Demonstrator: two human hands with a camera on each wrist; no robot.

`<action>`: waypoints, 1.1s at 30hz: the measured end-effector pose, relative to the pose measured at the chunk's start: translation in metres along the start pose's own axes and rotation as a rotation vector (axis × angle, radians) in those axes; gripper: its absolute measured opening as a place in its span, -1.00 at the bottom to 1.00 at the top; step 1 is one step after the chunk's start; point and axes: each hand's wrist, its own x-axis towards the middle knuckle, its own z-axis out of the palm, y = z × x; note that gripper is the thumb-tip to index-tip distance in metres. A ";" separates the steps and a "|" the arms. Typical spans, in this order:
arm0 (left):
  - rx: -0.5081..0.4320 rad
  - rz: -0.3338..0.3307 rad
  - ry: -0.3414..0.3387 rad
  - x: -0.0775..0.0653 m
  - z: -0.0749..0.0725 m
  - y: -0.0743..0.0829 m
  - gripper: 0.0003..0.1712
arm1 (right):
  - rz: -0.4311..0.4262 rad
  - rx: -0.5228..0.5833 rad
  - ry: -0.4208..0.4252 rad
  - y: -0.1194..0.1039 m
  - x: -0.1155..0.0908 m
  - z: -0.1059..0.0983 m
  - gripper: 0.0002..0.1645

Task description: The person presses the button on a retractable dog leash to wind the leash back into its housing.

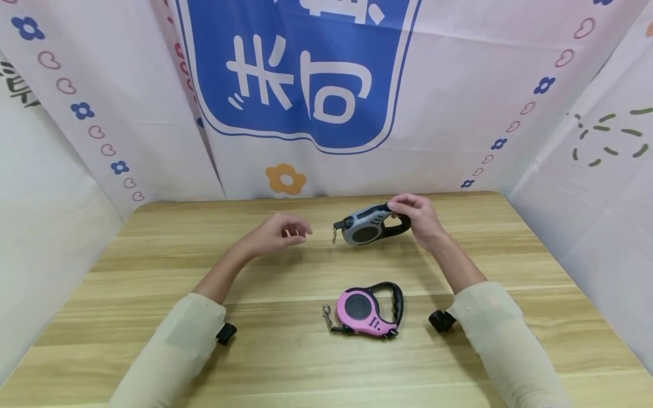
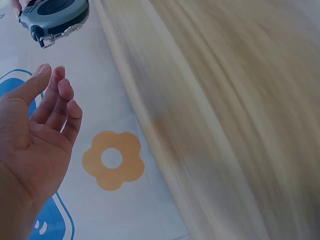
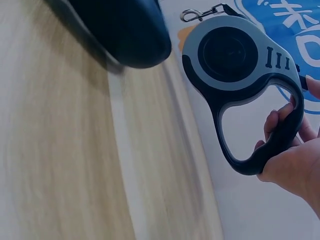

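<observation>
My right hand (image 1: 419,220) grips the black handle of a grey retractable dog leash (image 1: 364,225), its thumb near the top of the handle. In the right wrist view the fingers curl round the grip of the grey leash (image 3: 227,52), and a metal clip (image 3: 197,14) shows at its front end. My left hand (image 1: 279,232) is held to the left of that leash, fingers loosely bent and holding nothing; the left wrist view shows its palm (image 2: 42,135) bare. Nearer to me, a pink retractable dog leash (image 1: 359,311) lies flat on the wooden table (image 1: 275,351).
A white printed cloth (image 1: 449,113) with a blue sign and an orange flower (image 1: 285,179) hangs behind the table's back edge. Light cloth walls stand at both sides. Small black devices (image 1: 441,321) sit at both wrists.
</observation>
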 end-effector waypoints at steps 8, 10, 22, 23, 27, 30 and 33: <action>0.006 -0.024 0.016 -0.019 -0.009 -0.008 -0.87 | 0.035 0.014 0.035 0.008 0.004 0.006 -0.69; 0.004 -0.027 0.022 -0.023 -0.011 -0.011 -0.87 | 0.033 0.018 0.033 0.010 0.004 0.007 -0.68; 0.000 -0.044 0.044 -0.040 -0.019 -0.019 -0.86 | -0.027 -0.144 -0.002 0.018 0.012 0.010 -0.88; 0.001 -0.044 0.045 -0.041 -0.020 -0.019 -0.86 | -0.033 -0.185 -0.018 0.019 0.012 0.009 -0.90; 0.004 -0.042 0.052 -0.045 -0.022 -0.021 -0.85 | -0.059 -0.335 -0.102 0.017 0.013 0.004 -0.74; 0.007 -0.045 0.067 -0.048 -0.024 -0.022 -0.84 | -0.077 -0.376 -0.175 0.012 0.012 0.001 -0.69; 0.013 -0.044 0.080 -0.051 -0.025 -0.023 -0.82 | -0.078 -0.376 -0.248 0.008 0.011 -0.002 -0.65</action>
